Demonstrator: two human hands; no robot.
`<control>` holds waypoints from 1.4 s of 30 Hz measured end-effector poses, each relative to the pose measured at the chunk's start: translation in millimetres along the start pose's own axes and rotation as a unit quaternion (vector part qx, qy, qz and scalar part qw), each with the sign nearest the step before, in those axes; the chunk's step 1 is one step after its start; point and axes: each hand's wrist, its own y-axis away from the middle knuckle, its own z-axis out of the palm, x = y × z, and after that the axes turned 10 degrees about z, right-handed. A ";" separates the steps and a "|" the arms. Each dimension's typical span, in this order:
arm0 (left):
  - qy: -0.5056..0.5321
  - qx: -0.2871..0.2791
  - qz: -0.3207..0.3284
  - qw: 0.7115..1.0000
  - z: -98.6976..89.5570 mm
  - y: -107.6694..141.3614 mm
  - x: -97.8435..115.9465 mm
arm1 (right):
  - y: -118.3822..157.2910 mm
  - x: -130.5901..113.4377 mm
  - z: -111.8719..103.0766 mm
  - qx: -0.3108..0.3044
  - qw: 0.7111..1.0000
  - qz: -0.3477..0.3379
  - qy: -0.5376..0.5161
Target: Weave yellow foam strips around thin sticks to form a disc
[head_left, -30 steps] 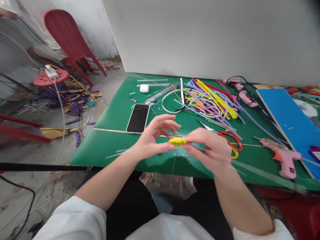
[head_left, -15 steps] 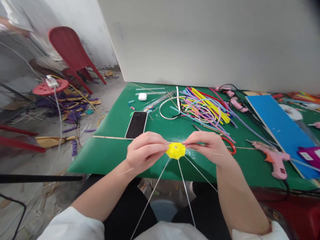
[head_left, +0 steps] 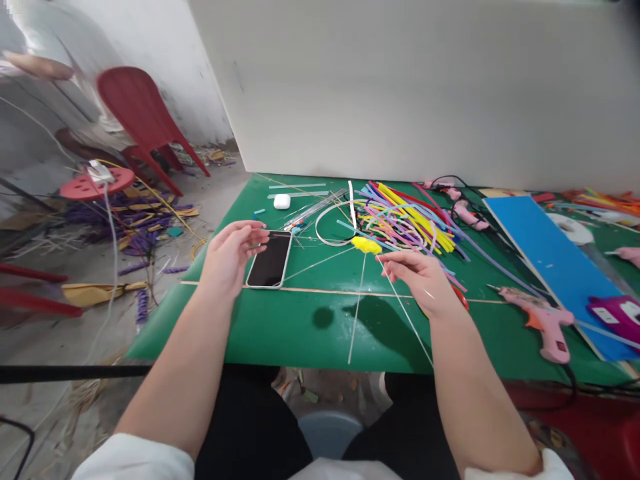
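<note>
My right hand (head_left: 413, 277) pinches a thin white rod of a small yellow piece (head_left: 367, 245), which is held up over the green table. Several thin rods reach out from the yellow piece, some toward me and one to the left. My left hand (head_left: 233, 257) is off the piece, its fingers apart and holding nothing, above the left edge of a dark-screened phone (head_left: 270, 260). Part of a pair of red-handled scissors (head_left: 461, 298) shows behind my right wrist.
A pile of coloured pipe cleaners (head_left: 405, 217) lies at the table's back. Right of it are a blue board (head_left: 540, 253) and a pink glue gun (head_left: 545, 317). A white case (head_left: 282, 201) sits behind the phone. A person is by a red chair (head_left: 133, 107).
My left hand has let go of the yellow piece and moved left. The piece has moved forward and tilted in my right hand, its rods now over the table.
</note>
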 end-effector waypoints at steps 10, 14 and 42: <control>-0.329 -0.119 0.199 0.915 -8.2 29.7 43.9 | -6.8 8.5 -3.4 0.033 0.999 0.006 -0.001; -0.369 -0.196 0.243 0.875 4.4 36.1 41.6 | -4.1 4.0 0.7 0.020 0.999 0.011 0.045; -0.286 -0.279 0.111 0.910 36.3 44.3 -0.4 | 7.4 -7.7 9.9 -0.036 0.976 -0.058 0.205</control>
